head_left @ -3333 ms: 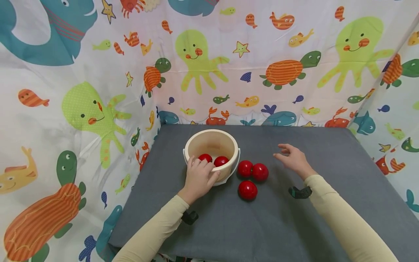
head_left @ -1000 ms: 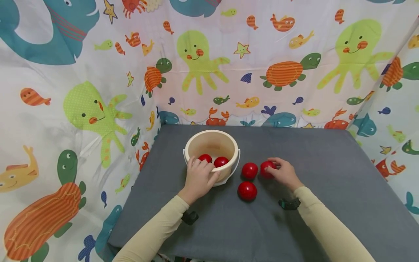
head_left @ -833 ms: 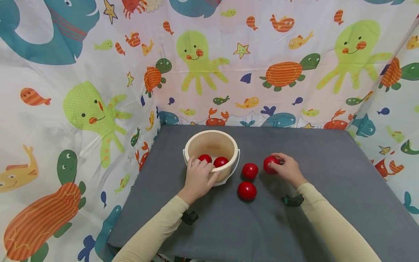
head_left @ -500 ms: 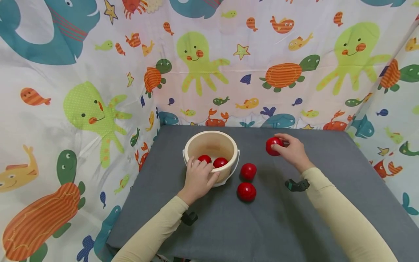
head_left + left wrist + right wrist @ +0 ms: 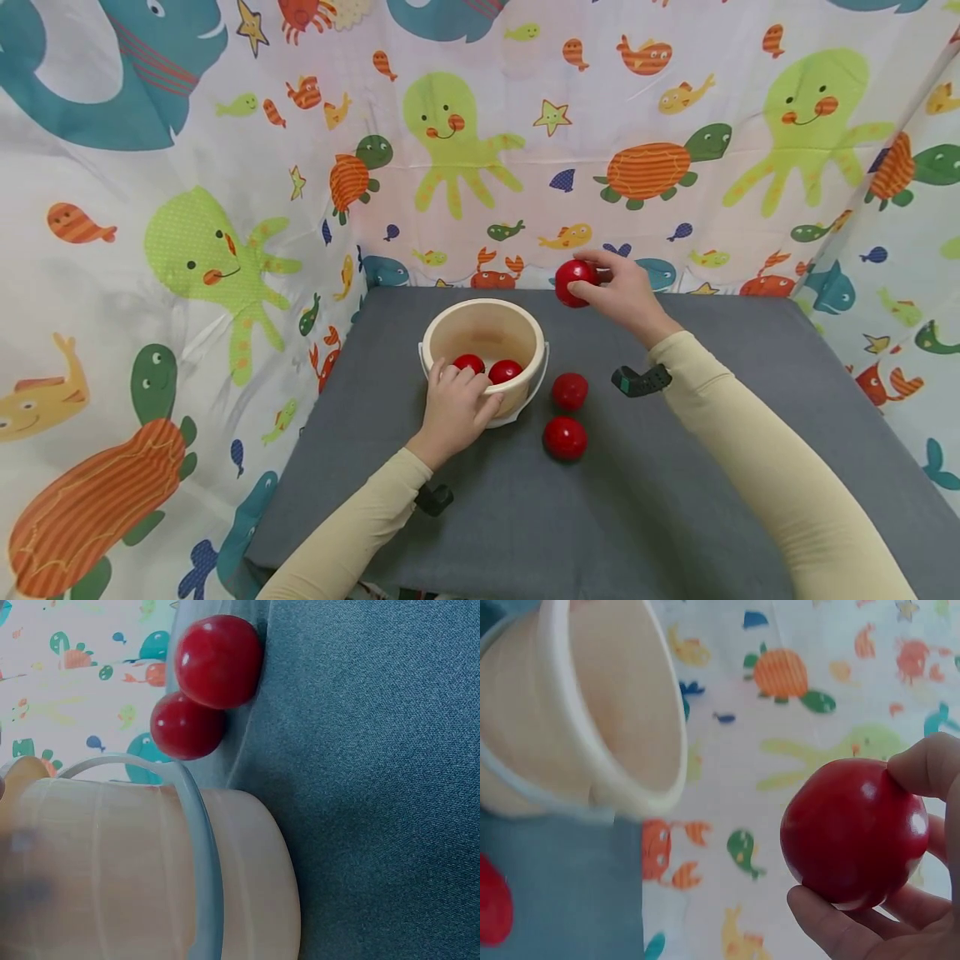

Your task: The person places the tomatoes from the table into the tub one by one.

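Observation:
A cream bucket (image 5: pixel 517 333) with a white handle stands on the table, two shiny red apples (image 5: pixel 506 371) lying inside it. My left hand (image 5: pixel 456 412) grips its near rim, fingers hooked over the edge. Up and to the right of the bucket, my right hand (image 5: pixel 626 293) holds another red apple (image 5: pixel 572 283) between thumb and fingers, raised off the table. The right wrist view shows this apple (image 5: pixel 855 832) close up, with the bucket's mouth (image 5: pixel 622 697) to its left. Two more apples, a farther one (image 5: pixel 570 392) and a nearer one (image 5: pixel 565 438), sit right of the bucket.
A dark grey cloth (image 5: pixel 480 533) covers the table. White curtains (image 5: pixel 510 183) printed with sea animals hang behind it and along both sides. Each wrist wears a black strap device, such as the right one (image 5: pixel 641 381).
My right hand has taken one apple from beside the others, lifted it, and brought it up and left toward the bucket. My left hand has stayed on the rim.

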Tool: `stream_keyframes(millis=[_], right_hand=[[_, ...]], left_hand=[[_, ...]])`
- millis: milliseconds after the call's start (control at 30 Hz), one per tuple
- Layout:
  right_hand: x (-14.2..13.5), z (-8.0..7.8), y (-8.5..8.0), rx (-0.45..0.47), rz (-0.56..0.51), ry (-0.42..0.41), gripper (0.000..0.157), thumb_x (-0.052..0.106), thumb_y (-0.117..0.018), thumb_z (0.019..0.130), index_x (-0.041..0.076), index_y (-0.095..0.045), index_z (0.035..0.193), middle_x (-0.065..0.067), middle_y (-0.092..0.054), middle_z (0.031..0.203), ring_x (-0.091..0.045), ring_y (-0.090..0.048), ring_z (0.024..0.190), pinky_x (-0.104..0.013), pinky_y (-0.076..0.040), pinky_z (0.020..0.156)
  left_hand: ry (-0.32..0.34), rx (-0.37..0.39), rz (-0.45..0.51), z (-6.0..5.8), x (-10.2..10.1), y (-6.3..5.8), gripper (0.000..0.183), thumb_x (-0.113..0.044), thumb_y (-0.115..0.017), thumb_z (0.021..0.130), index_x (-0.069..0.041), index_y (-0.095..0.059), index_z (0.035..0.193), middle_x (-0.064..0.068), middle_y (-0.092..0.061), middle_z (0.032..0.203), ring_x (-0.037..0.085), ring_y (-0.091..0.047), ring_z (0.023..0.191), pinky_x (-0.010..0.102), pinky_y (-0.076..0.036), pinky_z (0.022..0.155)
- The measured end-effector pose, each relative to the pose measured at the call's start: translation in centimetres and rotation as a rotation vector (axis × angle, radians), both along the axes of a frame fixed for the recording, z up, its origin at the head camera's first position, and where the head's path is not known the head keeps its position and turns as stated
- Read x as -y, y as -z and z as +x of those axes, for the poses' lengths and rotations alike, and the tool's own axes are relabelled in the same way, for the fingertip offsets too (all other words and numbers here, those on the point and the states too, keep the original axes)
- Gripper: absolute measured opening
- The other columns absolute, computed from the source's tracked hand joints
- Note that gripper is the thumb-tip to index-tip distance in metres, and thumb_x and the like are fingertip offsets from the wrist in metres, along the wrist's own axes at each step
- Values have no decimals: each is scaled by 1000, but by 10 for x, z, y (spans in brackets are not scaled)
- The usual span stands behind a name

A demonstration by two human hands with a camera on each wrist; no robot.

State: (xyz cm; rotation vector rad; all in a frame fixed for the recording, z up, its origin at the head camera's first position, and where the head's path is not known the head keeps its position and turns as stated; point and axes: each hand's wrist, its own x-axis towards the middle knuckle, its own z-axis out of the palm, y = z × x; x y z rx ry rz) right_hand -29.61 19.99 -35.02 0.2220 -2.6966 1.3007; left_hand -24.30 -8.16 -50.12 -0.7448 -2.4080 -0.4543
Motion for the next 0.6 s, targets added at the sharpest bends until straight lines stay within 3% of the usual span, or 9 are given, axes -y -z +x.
stream_keyframes(millis=[300,600], right_hand=[[50,-7,3,-115,18,-148,53,20,-71,89,7,-59,138,-18,-63,135,-38,-62,113,-51,-60,88],[87,-3,25,-58,2,-219,54,19,-75,86,10,-60,137,-15,-64,132,-33,-61,113,-48,-60,91]], left_hand=[[8,6,12,-1,0,1,25,-39,-63,94,-15,-73,95,6,-73,90,28,-61,92,64,-37,110],[11,9,19,-2,1,2,26,-38,-66,92,-14,-74,97,6,-74,91,28,-61,92,65,-39,109]])
